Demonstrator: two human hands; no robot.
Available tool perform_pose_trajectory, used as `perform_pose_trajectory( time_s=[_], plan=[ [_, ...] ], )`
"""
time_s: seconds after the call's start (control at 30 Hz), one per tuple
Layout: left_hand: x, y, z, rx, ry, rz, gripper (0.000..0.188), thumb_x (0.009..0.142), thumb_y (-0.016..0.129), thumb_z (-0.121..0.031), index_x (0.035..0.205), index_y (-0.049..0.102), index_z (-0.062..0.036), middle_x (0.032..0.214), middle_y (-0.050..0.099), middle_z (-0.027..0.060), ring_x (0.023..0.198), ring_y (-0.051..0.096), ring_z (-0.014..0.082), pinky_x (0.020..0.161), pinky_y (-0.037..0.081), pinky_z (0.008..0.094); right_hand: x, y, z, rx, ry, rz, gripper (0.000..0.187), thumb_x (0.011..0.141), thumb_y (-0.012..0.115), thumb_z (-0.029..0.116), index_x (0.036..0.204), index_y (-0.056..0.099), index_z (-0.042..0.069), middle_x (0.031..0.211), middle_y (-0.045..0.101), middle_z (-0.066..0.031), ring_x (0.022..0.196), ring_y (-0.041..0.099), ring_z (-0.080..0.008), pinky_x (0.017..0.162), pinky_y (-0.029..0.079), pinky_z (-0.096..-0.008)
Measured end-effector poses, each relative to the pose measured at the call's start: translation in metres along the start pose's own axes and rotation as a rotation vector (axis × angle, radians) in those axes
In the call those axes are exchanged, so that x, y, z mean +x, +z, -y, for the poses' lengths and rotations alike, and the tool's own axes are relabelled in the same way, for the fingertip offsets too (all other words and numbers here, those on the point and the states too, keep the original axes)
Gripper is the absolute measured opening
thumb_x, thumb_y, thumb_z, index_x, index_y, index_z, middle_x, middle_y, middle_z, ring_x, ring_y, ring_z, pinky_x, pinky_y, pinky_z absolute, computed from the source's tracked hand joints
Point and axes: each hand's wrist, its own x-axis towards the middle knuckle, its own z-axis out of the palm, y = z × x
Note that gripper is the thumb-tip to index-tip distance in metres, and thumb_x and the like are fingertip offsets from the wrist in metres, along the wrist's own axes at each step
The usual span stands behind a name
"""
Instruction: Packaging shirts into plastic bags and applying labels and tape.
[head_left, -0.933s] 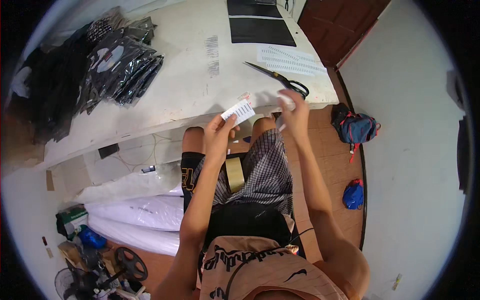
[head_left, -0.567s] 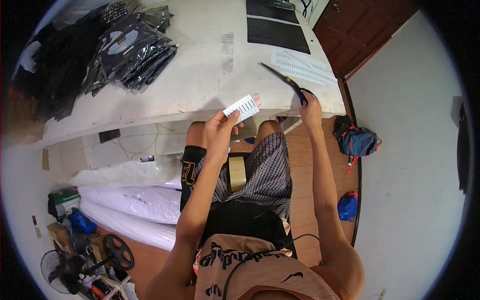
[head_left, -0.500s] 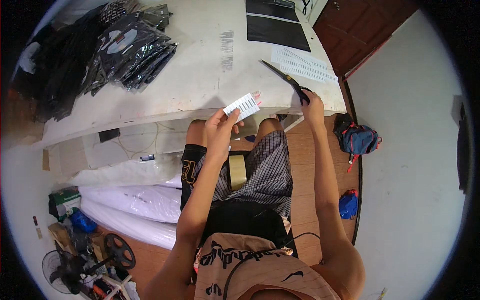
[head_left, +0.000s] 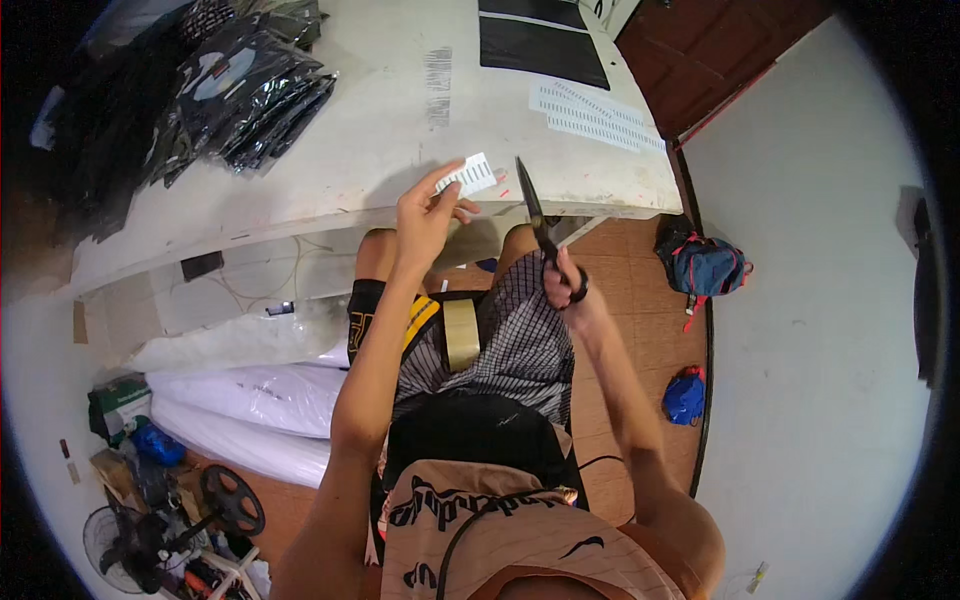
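Observation:
Between the thumb and fingers of my left hand is a small white label sheet printed with rows of dark bars, just over the table's near edge. My right hand is closed round the handles of a pair of black scissors. The blades point up and away over the table edge, to the right of the label sheet and apart from it; they look nearly closed. A roll of tan tape rests on my lap.
On the white table lie more printed label sheets, black flat pieces and a pile of dark plastic-wrapped packages. A backpack and a blue bag sit at right; white wrapped rolls lie at left.
My right hand has lifted the scissors off the table and brought them left and nearer to me. My left hand has moved the label sheet slightly left and farther over the table.

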Motion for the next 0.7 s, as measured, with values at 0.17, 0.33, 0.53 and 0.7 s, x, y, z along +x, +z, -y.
perform_pose_trajectory(
  time_s=[0.17, 0.33, 0.53, 0.7],
  plan=[
    [-0.009, 0.001, -0.005, 0.119, -0.085, -0.015, 0.020, 0.091, 0.058, -0.002, 0.109, 0.066, 0.0012, 0.086, 0.066, 0.0066, 0.070, 0.061, 0.0106, 0.059, 0.047, 0.0223, -0.035, 0.018, -0.030, -0.312, -0.253, 0.125, 0.058, 0.083, 0.058, 0.062, 0.087, 0.056, 0.004, 0.068, 0.047, 0.0003, 0.053, 0.044, -0.0078, 0.046, 0.034, -0.0222],
    [-0.001, 0.009, 0.002, 0.059, 0.017, -0.098, 0.023, 0.082, 0.068, 0.001, 0.105, 0.066, 0.0019, 0.089, 0.067, 0.0050, 0.076, 0.061, 0.0084, 0.067, 0.048, 0.0200, -0.041, 0.044, -0.027, -0.581, -0.266, 0.181, 0.061, 0.077, 0.065, 0.062, 0.086, 0.059, 0.002, 0.069, 0.052, -0.0014, 0.055, 0.049, -0.0087, 0.048, 0.037, -0.0224],
    [-0.011, 0.012, 0.012, 0.000, -0.045, -0.151, 0.021, 0.082, 0.066, 0.004, 0.103, 0.064, 0.0037, 0.092, 0.067, 0.0084, 0.080, 0.064, 0.0107, 0.074, 0.052, 0.0219, -0.035, 0.057, -0.041, -0.457, -0.277, 0.175, 0.029, 0.080, 0.073, 0.029, 0.083, 0.057, 0.004, 0.067, 0.050, 0.0038, 0.056, 0.046, -0.0051, 0.049, 0.036, -0.0198],
    [-0.017, 0.013, -0.008, -0.124, -0.059, -0.133, 0.021, 0.083, 0.064, 0.005, 0.104, 0.062, 0.0050, 0.095, 0.065, 0.0109, 0.082, 0.064, 0.0142, 0.079, 0.057, 0.0275, -0.040, 0.066, -0.039, -0.444, -0.285, 0.160, 0.030, 0.079, 0.074, 0.028, 0.080, 0.055, 0.005, 0.068, 0.050, 0.0032, 0.056, 0.045, -0.0048, 0.050, 0.035, -0.0202]
  ],
)
